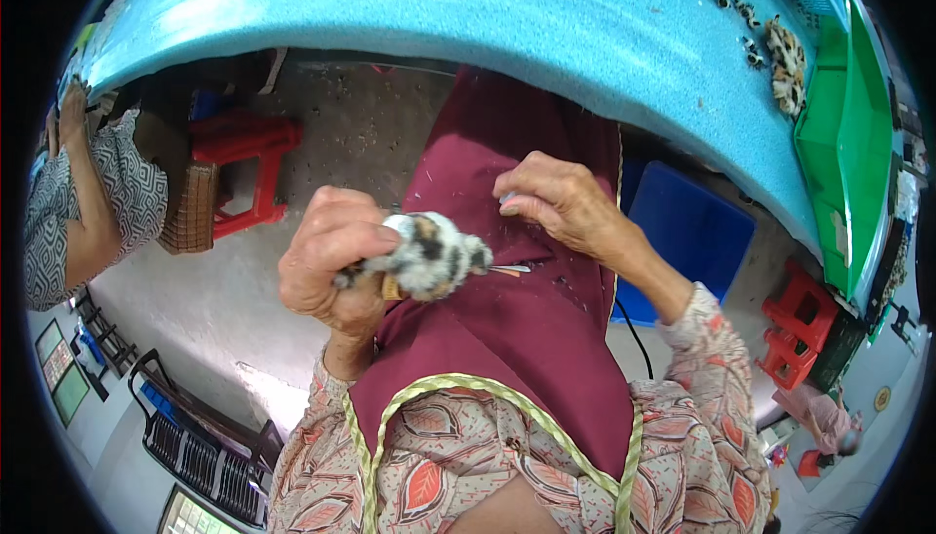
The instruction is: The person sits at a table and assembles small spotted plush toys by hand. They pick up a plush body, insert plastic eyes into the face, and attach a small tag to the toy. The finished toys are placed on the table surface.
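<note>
- Closest to us, along the bottom of the frame, it's the leaf-print blouse (419, 427), with a maroon apron (487, 349) spreading up through the centre.
- And here's the furry piece (434, 256), white with black and tan patches, just left of centre, above the apron!
- The left hand (336, 256) has it, thumb and fingers pinching its left end.
- Right of centre, the right hand (561, 197) is apart from it, fingers curled, thumb and forefinger closed on a pale bluish bit (506, 200), too small to name.
- The handling call, in my judgement: a firm, light pinch that doesn't crush the pile, the working side turned to the free hand, everything over the lap so scraps land on cloth.
- Up top, a light blue tabletop (439, 7) sweeps across; upper right, small dark bits (746, 12), a furry heap (786, 66) and a green tray (829, 134).
- Around the room: a red stool (249, 168) at upper left, a co-worker (97, 202) at the left edge, a dark slatted chair (200, 456) lower left, red stools (799, 324) at right, and grey floor (185, 285) between.
</note>
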Demonstrator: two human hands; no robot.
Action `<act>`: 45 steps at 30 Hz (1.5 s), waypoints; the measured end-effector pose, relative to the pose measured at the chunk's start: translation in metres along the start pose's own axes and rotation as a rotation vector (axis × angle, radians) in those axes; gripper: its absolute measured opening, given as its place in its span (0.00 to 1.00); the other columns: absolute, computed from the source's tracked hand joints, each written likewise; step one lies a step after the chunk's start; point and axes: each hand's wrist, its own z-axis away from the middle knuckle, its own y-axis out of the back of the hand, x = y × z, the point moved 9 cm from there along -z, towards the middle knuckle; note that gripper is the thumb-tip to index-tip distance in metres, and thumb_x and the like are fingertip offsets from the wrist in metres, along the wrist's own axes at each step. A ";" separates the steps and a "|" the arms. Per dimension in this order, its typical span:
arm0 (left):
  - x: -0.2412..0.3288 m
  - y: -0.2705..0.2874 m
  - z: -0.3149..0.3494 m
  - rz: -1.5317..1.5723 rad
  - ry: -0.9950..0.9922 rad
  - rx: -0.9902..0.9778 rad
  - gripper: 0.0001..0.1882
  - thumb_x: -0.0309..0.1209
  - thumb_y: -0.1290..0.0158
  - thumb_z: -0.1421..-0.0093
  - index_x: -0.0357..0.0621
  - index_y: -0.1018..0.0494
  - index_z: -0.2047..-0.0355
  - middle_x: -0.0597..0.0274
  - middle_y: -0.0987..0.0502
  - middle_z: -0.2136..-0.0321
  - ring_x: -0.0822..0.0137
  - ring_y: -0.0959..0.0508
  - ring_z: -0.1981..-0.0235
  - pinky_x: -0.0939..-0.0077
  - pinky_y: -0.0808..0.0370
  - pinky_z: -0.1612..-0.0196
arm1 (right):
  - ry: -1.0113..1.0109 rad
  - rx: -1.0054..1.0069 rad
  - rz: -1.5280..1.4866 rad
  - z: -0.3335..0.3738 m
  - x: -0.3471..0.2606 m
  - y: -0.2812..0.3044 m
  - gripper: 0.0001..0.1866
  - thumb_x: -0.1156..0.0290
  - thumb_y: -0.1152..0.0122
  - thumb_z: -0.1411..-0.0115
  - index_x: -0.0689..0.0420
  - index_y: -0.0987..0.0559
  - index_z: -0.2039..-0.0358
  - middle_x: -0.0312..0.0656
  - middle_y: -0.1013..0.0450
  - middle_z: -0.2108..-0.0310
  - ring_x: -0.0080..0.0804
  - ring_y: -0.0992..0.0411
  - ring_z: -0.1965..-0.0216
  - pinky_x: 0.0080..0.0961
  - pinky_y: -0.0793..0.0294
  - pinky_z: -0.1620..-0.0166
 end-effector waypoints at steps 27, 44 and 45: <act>-0.003 -0.087 0.035 -0.181 -0.026 -0.460 0.08 0.28 0.43 0.58 0.41 0.22 0.75 0.58 0.23 0.78 0.60 0.25 0.76 0.70 0.29 0.74 | -0.041 0.232 -0.797 0.025 -0.010 -0.001 0.20 0.86 0.43 0.46 0.66 0.28 0.51 0.44 0.24 0.67 0.22 0.26 0.63 0.16 0.25 0.60; -0.039 -0.083 0.046 -0.091 0.261 -0.278 0.10 0.19 0.40 0.61 0.41 0.23 0.75 0.63 0.24 0.79 0.68 0.25 0.77 0.77 0.30 0.74 | 0.086 0.477 -0.614 0.033 -0.008 0.006 0.18 0.85 0.42 0.48 0.62 0.26 0.54 0.45 0.22 0.68 0.27 0.22 0.66 0.19 0.23 0.64; -0.045 -0.083 0.049 -0.094 0.323 -0.284 0.10 0.19 0.40 0.60 0.41 0.23 0.74 0.63 0.24 0.78 0.69 0.25 0.77 0.78 0.30 0.73 | 0.122 0.520 -0.554 0.035 -0.010 0.009 0.18 0.85 0.42 0.48 0.62 0.26 0.55 0.45 0.22 0.67 0.28 0.21 0.66 0.20 0.22 0.64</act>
